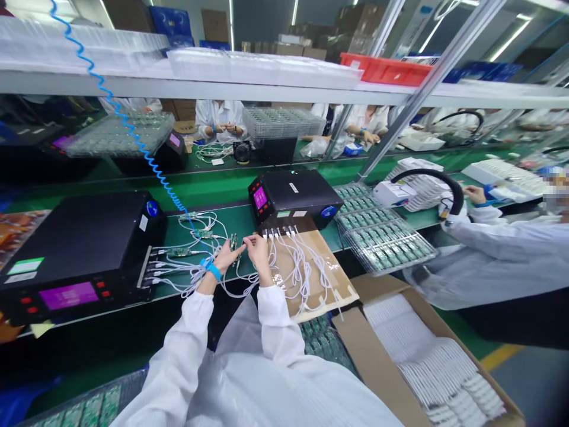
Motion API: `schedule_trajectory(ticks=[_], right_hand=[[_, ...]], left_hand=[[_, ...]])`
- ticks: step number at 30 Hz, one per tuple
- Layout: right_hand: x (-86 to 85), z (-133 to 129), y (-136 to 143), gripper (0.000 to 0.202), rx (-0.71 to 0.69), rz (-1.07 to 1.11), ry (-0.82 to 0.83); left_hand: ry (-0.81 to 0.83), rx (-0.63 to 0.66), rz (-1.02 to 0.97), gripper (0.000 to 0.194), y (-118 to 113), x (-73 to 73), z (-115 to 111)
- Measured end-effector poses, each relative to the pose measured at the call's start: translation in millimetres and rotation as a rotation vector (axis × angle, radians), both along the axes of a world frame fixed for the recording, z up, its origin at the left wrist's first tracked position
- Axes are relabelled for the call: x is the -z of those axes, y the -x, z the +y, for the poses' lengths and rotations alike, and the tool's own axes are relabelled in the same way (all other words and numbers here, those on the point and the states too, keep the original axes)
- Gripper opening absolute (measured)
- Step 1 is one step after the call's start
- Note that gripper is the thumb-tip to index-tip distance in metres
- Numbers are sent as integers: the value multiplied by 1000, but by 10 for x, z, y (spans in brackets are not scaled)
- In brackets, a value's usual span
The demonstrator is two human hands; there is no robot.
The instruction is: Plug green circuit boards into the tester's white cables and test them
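Note:
My left hand (226,257), with a blue wrist strap (212,270), grips a small green circuit board (233,241) between thumb and fingers. Close beside it, the fingers of my right hand (258,252) are pinched together near the board; what they hold is too small to tell. White cables (195,274) run from the black box on the left towards my hands. Among them, on the green bench top, lie more circuit boards (178,252). Other white cables (302,267) hang from the second black box over a cardboard sheet (331,284).
Black boxes with purple screens stand left (84,249) and ahead (296,193). A blue coiled cord (133,133) hangs near my left hand. Right are stacked board trays (384,228), a carton (382,367) of white pieces and a co-worker's sleeve (502,237). A shelf (267,92) crosses above.

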State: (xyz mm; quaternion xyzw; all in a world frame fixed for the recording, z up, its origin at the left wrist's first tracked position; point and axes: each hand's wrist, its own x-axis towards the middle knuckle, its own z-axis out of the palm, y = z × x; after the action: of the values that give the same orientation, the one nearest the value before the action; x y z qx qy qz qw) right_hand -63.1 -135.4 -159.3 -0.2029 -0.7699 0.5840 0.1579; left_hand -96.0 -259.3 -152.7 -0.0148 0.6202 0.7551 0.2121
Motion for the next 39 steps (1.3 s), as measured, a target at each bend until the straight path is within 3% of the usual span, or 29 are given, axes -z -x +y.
schedule_trajectory(ticks=[3, 8, 11, 14, 16, 19, 24, 26, 29, 32, 34, 37, 39], right_hand=[[38, 38, 7, 9, 25, 64, 155], [88, 22, -42, 38, 63, 146, 488], [140, -53, -188, 33, 89, 67, 228], [184, -174, -343, 19, -16, -74, -61], [186, -251, -404, 21, -96, -101, -88], [155, -324, -434, 30, -101, -81, -63], [134, -384, -460, 28, -126, -101, -95], [133, -368, -494, 30, -121, -81, -147], [97, -202, -586, 52, -78, -4, -187], [27, 126, -702, 29, 107, 29, -209], [-17, 341, -747, 26, 219, -80, -320], [-57, 521, -715, 32, 176, -367, -509], [-66, 546, -642, 35, 119, -467, -548]], left_hand=[[26, 39, 18, 45, 0, 55, 56], [12, 37, 26, 38, 30, 22, 26], [-2, 5, 31, 35, 70, 11, 7], [-31, -27, 27, 33, 87, 18, 29], [-55, -57, 7, 35, 90, 16, 61], [-99, -125, -35, 39, 136, -32, 95], [-174, -335, -32, 39, 337, -267, 30], [-190, -356, -24, 35, 367, -361, -24], [-218, -292, -23, 29, 292, -422, -108], [-242, -246, -34, 30, 159, -391, -185], [-252, -244, -32, 31, 89, -360, -217], [-257, -220, -24, 30, 24, -347, -226], [-259, -205, -21, 31, -6, -366, -221]])
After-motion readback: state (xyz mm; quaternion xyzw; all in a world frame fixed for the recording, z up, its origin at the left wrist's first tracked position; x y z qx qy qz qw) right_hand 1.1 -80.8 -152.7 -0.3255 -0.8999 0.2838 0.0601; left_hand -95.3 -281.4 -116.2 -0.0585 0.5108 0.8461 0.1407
